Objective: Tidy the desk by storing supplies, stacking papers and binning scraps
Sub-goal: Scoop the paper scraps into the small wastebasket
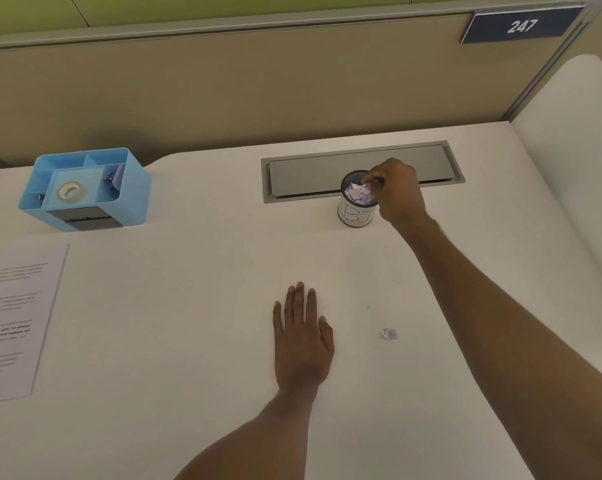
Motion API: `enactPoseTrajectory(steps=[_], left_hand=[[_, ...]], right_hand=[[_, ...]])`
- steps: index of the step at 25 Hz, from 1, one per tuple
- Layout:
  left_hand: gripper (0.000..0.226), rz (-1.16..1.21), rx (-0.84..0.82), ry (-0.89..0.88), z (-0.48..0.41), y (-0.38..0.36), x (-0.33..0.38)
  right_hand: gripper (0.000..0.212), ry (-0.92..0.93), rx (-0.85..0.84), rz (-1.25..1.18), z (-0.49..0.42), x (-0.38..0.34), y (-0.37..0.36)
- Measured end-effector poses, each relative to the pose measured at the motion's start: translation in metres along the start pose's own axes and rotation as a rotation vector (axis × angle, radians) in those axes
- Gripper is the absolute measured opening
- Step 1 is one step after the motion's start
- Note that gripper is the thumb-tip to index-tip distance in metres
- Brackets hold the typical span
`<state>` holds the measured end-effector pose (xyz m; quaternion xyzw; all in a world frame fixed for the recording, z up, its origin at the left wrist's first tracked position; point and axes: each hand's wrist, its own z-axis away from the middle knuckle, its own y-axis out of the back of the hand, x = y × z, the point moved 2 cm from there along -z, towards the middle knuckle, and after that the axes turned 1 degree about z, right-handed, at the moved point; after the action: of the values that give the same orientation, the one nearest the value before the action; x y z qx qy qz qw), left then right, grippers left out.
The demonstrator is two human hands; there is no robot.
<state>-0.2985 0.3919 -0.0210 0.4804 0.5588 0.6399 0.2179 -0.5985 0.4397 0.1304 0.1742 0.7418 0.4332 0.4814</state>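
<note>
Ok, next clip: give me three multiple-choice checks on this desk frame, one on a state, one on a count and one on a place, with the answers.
1. The left hand is: A) flat on the desk, fingers straight; B) curled round a pen; C) raised off the desk.
2. Loose scraps lying on the desk: A) none; B) one; C) four.
3. The tape roll sits: A) on the bare desk; B) in the blue organiser; C) under the left hand.

Answers: 1 A, its palm lies down with the fingers extended; 2 B, a single crumpled scrap lies to the right of the left hand; 3 B, the roll rests in the organiser's middle compartment.
</note>
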Motion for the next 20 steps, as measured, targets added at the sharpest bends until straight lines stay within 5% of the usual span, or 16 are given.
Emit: enactPoseTrajectory(steps=[7,15,17,20], left_hand=[[0.056,-0.006,-0.006,-0.008,0.000,-0.001,0.000],[0.058,-0.024,-0.024,0.000,0.000,-0.001,0.000],[0.058,-0.022,-0.026,0.002,0.000,0.000,-0.001],[0.058,-0.031,-0.031,0.005,-0.001,0.000,-0.001]], right_hand=[[0.015,-0.086,0.052,0.071,-0.008,0.006,-0.014],[0.026,0.189,-0.263,0.432,0.009,-0.007,-0.013],[0.033,0.096,-0.199,0.312,0.020,-0.009,-0.006],[0.030,0.015,0.117,0.028,0.064,-0.007,0.005]])
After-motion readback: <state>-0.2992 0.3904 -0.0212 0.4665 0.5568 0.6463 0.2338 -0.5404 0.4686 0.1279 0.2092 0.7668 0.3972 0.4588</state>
